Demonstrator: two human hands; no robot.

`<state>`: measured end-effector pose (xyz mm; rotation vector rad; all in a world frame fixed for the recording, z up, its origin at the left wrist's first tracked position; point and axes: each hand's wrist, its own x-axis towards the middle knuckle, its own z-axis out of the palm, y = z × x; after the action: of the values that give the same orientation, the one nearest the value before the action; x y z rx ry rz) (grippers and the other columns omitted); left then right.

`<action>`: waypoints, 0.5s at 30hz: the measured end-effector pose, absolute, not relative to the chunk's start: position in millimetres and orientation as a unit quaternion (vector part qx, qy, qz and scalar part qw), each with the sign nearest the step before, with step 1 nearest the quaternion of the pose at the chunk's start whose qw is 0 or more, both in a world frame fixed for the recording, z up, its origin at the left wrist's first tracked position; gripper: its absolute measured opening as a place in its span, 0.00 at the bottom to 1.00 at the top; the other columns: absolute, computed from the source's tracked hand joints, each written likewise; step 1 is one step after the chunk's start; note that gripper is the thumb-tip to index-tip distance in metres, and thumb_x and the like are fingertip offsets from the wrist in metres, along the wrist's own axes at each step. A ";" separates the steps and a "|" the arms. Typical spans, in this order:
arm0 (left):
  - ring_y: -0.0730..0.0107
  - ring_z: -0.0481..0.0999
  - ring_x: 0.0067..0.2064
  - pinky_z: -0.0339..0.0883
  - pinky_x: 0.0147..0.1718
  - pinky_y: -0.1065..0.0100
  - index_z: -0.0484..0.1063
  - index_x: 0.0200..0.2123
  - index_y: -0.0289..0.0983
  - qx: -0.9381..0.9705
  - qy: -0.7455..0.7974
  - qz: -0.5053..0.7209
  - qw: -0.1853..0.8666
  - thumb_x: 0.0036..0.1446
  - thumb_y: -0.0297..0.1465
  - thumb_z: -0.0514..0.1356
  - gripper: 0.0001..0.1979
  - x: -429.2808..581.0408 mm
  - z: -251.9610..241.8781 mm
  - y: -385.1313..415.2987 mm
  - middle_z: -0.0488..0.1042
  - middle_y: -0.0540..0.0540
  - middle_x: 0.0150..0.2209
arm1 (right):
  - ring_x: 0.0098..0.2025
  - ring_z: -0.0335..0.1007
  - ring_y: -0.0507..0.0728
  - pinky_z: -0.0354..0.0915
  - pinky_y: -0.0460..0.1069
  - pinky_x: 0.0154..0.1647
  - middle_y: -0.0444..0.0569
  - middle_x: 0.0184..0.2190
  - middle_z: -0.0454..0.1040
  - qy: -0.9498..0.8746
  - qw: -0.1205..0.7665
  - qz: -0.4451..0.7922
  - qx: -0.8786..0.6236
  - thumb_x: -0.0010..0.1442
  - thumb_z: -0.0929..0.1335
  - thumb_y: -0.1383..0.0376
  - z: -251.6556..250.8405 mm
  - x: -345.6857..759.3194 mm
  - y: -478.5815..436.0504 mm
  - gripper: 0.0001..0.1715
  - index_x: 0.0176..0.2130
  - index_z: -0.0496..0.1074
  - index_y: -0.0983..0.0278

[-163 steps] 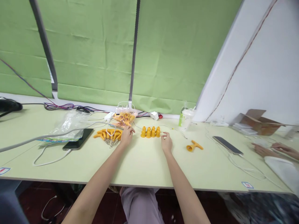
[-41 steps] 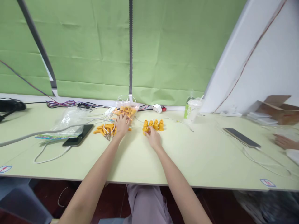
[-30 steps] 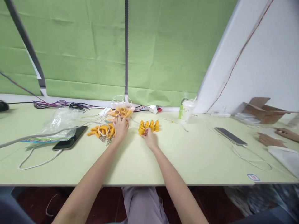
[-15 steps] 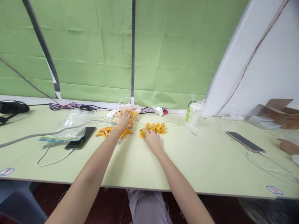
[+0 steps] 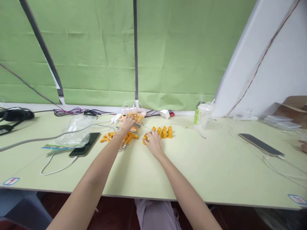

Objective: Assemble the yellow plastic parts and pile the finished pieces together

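Observation:
My left hand (image 5: 127, 124) reaches into a clear bag of orange ring parts (image 5: 137, 118) at the back of the table, fingers curled among them. What it grips is too small to make out. My right hand (image 5: 153, 142) rests on the table with its fingers closed around one orange cone-shaped piece (image 5: 145, 138). Just behind it stands a short row of upright orange cones (image 5: 165, 132). A pile of curved orange pieces with metal chains (image 5: 124, 139) lies under my left forearm.
A black phone (image 5: 84, 144) with a white cable lies left, beside a crumpled clear plastic bag (image 5: 72, 131). A lidded drink cup (image 5: 203, 113) stands at the back right. Another phone (image 5: 261, 144) lies right. Another person's hand (image 5: 302, 145) shows at the far right edge.
Over the last second my left hand moved from the curved pieces back into the bag of rings. My right hand slid one cone out of the row toward me and left.

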<state>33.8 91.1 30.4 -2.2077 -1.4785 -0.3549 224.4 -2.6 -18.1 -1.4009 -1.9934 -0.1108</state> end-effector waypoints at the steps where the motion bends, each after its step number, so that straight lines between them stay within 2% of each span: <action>1: 0.52 0.65 0.56 0.47 0.59 0.52 0.73 0.47 0.38 -0.800 -0.538 -0.137 0.226 0.56 0.22 0.51 0.18 34.7 32.4 91.5 0.69 0.37 0.54 | 0.47 0.63 0.60 0.57 0.53 0.47 0.50 0.42 0.70 -0.765 0.341 -0.052 -0.544 0.59 0.67 0.59 -17.9 225.7 -4.8 0.11 0.41 0.73 0.61; 4: 0.48 0.61 0.59 0.48 0.58 0.51 0.67 0.54 0.36 -0.748 -0.592 -0.202 0.221 0.59 0.31 0.52 0.20 39.8 34.9 92.6 0.67 0.34 0.56 | 0.47 0.63 0.61 0.56 0.54 0.47 0.51 0.42 0.71 -0.754 0.332 -0.068 -0.563 0.59 0.67 0.61 -17.0 232.2 -11.1 0.10 0.41 0.72 0.61; 7: 0.45 0.64 0.57 0.55 0.53 0.51 0.61 0.57 0.31 -0.640 -0.710 -0.259 0.139 0.60 0.40 0.51 0.26 41.1 34.1 95.2 0.67 0.29 0.55 | 0.47 0.64 0.61 0.56 0.53 0.46 0.51 0.43 0.71 -0.741 0.333 -0.067 -0.579 0.59 0.65 0.65 -16.1 236.4 -13.8 0.14 0.46 0.69 0.62; 10: 0.45 0.65 0.55 0.57 0.50 0.53 0.62 0.54 0.29 -0.575 -0.776 -0.256 0.036 0.58 0.43 0.53 0.27 34.6 35.7 99.9 0.69 0.27 0.52 | 0.47 0.64 0.60 0.56 0.53 0.46 0.52 0.43 0.71 -0.726 0.336 -0.064 -0.596 0.57 0.64 0.68 -16.2 237.2 -13.1 0.15 0.46 0.68 0.62; 15: 0.46 0.65 0.56 0.56 0.51 0.52 0.68 0.48 0.35 -0.570 -0.801 -0.182 -0.008 0.50 0.49 0.59 0.28 19.8 50.1 113.1 0.71 0.33 0.51 | 0.48 0.64 0.60 0.57 0.53 0.47 0.52 0.43 0.71 -0.717 0.336 -0.059 -0.608 0.56 0.64 0.71 -18.2 236.9 -10.1 0.17 0.46 0.67 0.63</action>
<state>19.8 113.1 50.1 -1.7995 -2.5307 -0.5732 236.9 -10.1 -18.2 -1.5867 -1.8685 -0.1533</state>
